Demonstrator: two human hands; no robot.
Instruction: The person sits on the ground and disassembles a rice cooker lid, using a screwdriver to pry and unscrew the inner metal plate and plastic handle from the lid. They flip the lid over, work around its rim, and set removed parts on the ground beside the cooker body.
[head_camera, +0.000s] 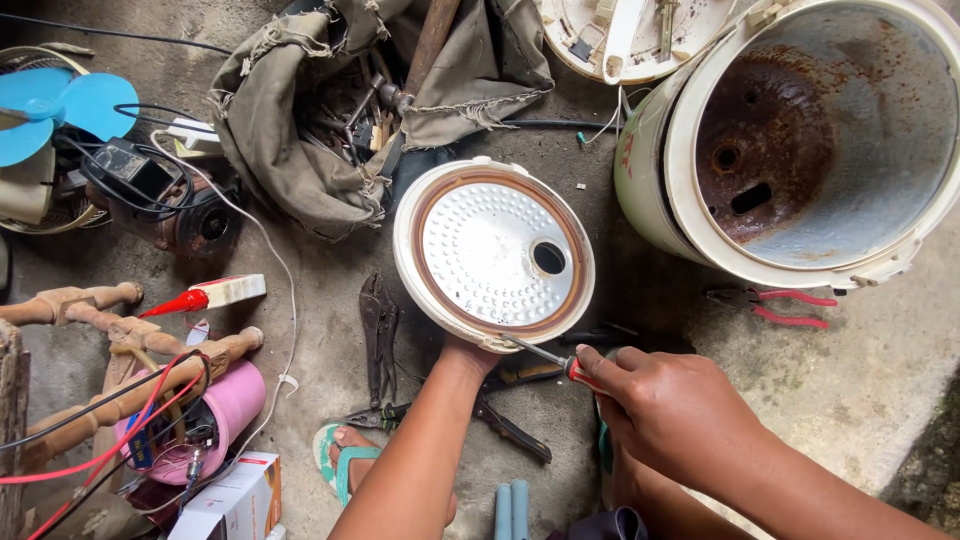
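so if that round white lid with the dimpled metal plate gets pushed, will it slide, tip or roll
The round lid looks stiff: a hard white shell around a metal plate. It is probably light for its size, since the left hand alone props it by the lower edge. Tilted like that, it would likely flop flat if released; on edge its round rim could roll.

One rice-cooker lid (494, 254) at centre, one rusted cooker body (800, 140) at two o'clock, two pliers (380, 335) (775, 305), one screwdriver (545, 356), one blue fan (55, 110) at ten.
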